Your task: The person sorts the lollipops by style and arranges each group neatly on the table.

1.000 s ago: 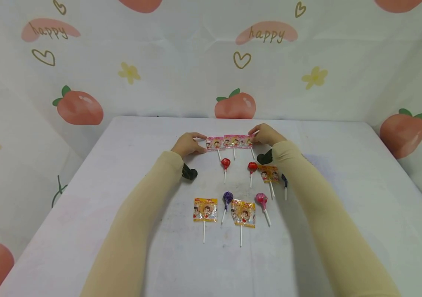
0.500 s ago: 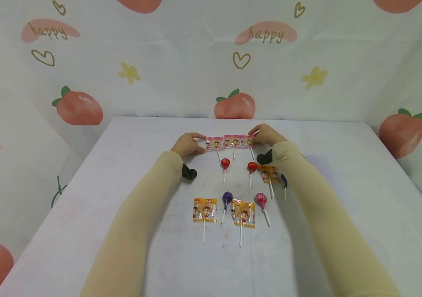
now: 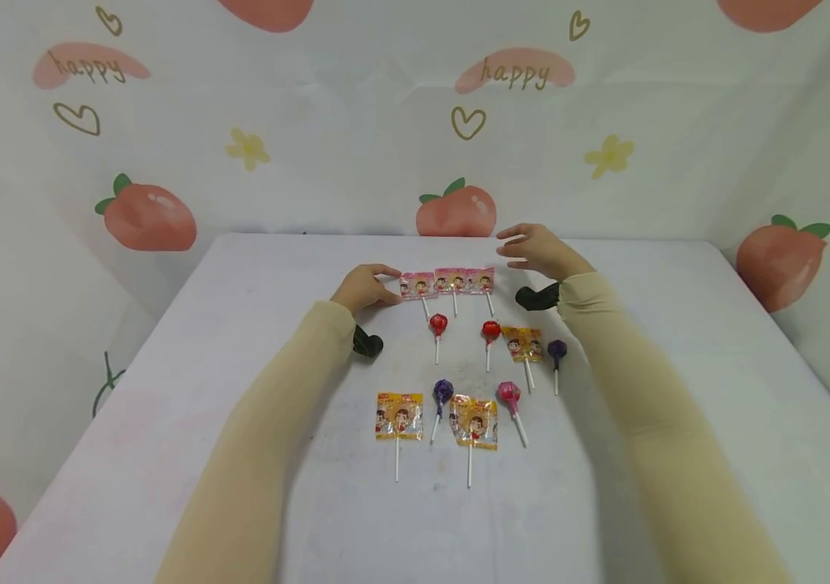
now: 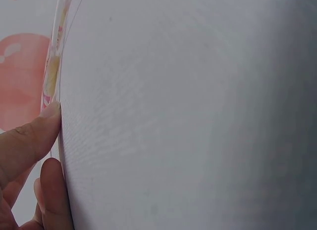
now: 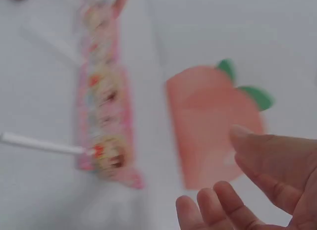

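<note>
Three lollipops in pink wrappers stand in a row at the back of the table: the left pink lollipop (image 3: 417, 285), the middle pink lollipop (image 3: 451, 281) and the right pink lollipop (image 3: 481, 281). My left hand (image 3: 365, 289) touches the left wrapper's outer end, index finger near its top corner and thumb near its bottom corner. In the left wrist view the thumb (image 4: 32, 141) lies right at the wrapper's edge. My right hand (image 3: 542, 250) is in the air up and right of the row, fingers spread, holding nothing. Its spread fingers (image 5: 225, 200) also show in the right wrist view.
Below the row lie two red lollipops (image 3: 439, 324), an orange-wrapped lollipop (image 3: 524, 345) and a purple lollipop (image 3: 556, 349). Closer in are two more orange-wrapped lollipops (image 3: 399, 416), another purple one and a pink ball lollipop (image 3: 509, 392). A printed cloth (image 3: 356, 162) hangs behind the table.
My right hand has let go of the right pink lollipop's wrapper and moved up and to the right. My left hand stays at the left wrapper. The head view has shifted slightly.
</note>
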`<control>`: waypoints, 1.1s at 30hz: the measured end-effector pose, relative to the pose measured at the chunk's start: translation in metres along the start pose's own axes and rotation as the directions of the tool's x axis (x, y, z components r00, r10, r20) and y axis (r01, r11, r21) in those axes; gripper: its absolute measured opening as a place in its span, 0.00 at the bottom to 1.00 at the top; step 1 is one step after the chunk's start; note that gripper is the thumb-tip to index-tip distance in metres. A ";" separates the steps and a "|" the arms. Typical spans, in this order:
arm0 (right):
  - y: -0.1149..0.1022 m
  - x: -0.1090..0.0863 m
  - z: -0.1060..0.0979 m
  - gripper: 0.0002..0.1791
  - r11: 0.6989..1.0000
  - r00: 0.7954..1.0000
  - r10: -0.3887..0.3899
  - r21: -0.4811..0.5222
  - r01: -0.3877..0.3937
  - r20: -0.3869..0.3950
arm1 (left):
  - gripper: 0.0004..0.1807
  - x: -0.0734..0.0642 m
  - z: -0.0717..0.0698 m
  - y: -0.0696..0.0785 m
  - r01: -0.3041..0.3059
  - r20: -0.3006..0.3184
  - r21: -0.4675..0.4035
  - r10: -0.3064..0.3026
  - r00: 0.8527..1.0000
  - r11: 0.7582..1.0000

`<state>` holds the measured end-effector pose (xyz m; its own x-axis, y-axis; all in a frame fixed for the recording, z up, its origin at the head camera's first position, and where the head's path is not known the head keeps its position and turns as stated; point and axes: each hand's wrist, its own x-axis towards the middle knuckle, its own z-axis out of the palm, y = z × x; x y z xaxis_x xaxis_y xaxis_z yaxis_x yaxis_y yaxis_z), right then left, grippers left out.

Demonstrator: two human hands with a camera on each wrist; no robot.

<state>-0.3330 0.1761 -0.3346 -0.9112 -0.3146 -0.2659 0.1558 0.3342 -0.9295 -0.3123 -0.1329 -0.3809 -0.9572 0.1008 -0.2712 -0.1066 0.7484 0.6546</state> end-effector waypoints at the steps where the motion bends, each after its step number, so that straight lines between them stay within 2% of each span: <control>1: -0.004 -0.005 -0.003 0.27 1.000 1.000 -0.022 0.007 0.022 0.003 | 0.29 0.000 0.000 0.000 0.002 0.000 -0.002 -0.002 1.000 1.000; 4: -0.012 -0.019 -0.010 0.28 0.996 0.996 -0.090 0.010 0.090 0.004 | 0.29 0.001 0.001 -0.001 0.009 -0.001 -0.008 -0.009 1.000 1.000; 9: -0.015 -0.040 -0.015 0.31 0.980 0.982 -0.187 -0.061 0.187 0.010 | 0.30 0.002 0.000 -0.001 0.016 0.002 0.000 -0.016 1.000 1.000; 13: -0.013 -0.057 -0.014 0.33 0.960 0.968 -0.249 -0.127 0.248 0.009 | 0.30 0.005 0.000 -0.002 0.026 0.003 0.001 -0.026 1.000 1.000; 19: -0.001 -0.082 -0.010 0.32 0.939 0.951 -0.309 -0.163 0.302 -0.021 | 0.30 0.006 0.001 -0.003 0.019 0.004 0.002 -0.019 1.000 1.000; 24: 0.018 -0.095 -0.005 0.32 0.937 0.956 -0.290 -0.214 0.278 -0.029 | 0.30 0.007 0.002 -0.004 0.003 0.003 0.025 -0.003 1.000 1.000; 33: 0.054 -0.100 0.001 0.35 0.922 0.979 -0.185 -0.329 0.203 0.084 | 0.31 0.010 0.002 -0.005 0.008 0.002 0.018 -0.008 1.000 1.000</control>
<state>-0.2332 0.2251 -0.3582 -0.8890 -0.4445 -0.1099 -0.1664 0.5371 -0.8269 -0.3206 -0.1344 -0.3880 -0.9558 0.0964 -0.2777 -0.1091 0.7610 0.6395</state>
